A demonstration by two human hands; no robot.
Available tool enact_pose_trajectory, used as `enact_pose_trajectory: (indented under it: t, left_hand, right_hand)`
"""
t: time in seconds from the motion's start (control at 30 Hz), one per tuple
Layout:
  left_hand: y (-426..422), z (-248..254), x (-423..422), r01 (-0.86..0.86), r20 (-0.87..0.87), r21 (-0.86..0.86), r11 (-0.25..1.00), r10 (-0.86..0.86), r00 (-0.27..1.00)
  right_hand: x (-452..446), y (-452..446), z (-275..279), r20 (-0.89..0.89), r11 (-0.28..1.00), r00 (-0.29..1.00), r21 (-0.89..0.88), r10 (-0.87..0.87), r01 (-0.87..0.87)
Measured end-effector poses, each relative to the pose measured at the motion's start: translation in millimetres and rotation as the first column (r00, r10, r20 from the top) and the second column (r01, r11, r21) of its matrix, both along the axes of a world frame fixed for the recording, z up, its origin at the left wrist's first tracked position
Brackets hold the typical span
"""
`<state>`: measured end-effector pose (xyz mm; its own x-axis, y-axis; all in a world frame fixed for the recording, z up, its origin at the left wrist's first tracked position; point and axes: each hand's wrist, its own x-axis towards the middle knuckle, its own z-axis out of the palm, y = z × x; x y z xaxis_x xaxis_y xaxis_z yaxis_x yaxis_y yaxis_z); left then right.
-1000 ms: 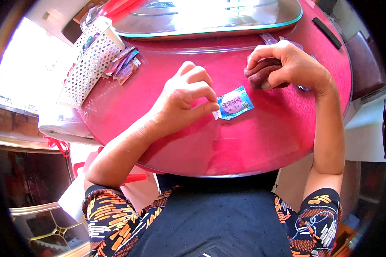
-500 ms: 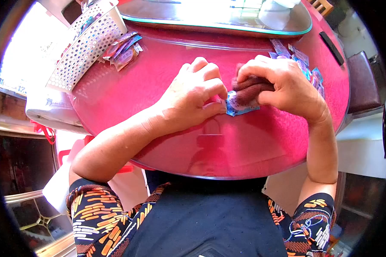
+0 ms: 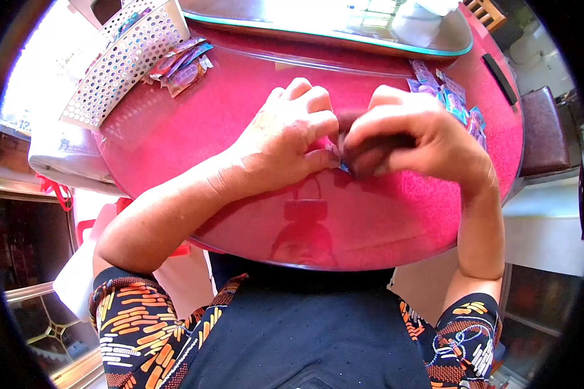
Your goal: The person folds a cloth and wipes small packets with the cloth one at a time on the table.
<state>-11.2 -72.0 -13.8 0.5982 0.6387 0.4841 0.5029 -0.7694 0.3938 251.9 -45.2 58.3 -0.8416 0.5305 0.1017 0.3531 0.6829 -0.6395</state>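
Note:
Between my hands, over the pink tabletop, is a small blue-and-purple packet (image 3: 344, 167). Only a sliver of it shows; fingers cover the rest. My left hand (image 3: 291, 133) pinches it with thumb and forefinger, the other fingers curled. From the other side my right hand (image 3: 416, 133) curls in with bent fingers and meets the left fingertips at the packet. Its fingers are dark in shadow and smeared by motion, so the exact grip is hard to see. More blue and purple packets (image 3: 452, 99) lie beyond my right hand.
A white perforated basket (image 3: 126, 65) stands at the left of the round pink table (image 3: 194, 123). Several red and purple packets (image 3: 183, 68) lie beside it. A teal-edged glass top (image 3: 331, 29) spans the back. Toward the right edge lies a black bar (image 3: 499, 79).
The packet was lying flatter and more visible under my fingers; now little of it shows. My right hand has shifted slightly left, closer to my left fingertips. The view has shifted slightly.

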Motion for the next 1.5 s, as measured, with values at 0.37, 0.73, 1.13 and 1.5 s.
enact_pose_trajectory:
  t: [0.37, 0.73, 1.13, 1.5]
  left_hand:
    - [0, 2, 3, 0.012, 0.015, -0.005, 1.0, -0.012, 1.0]
    - [-2, 5, 4, 0.012, -0.071, 0.006, 1.0, -0.011, 0.997]
    - [-8, 11, 3, 0.11, -0.152, -0.036, 0.993, -0.114, 0.982]
    - [-3, 7, 0, -0.051, -0.159, 0.111, 0.992, 0.068, 0.985]
  right_hand:
    - [22, 11, 8, -0.01, 0.994, 0.996, -0.062, -0.087, 0.087]
    - [24, 9, 11, 0.157, 0.882, 0.927, -0.289, -0.34, 0.373]
    - [37, 21, 2, 0.022, 0.953, 0.954, -0.036, -0.3, 0.301]
    - [26, 17, -4, -0.18, 0.969, 0.954, -0.111, -0.24, 0.223]
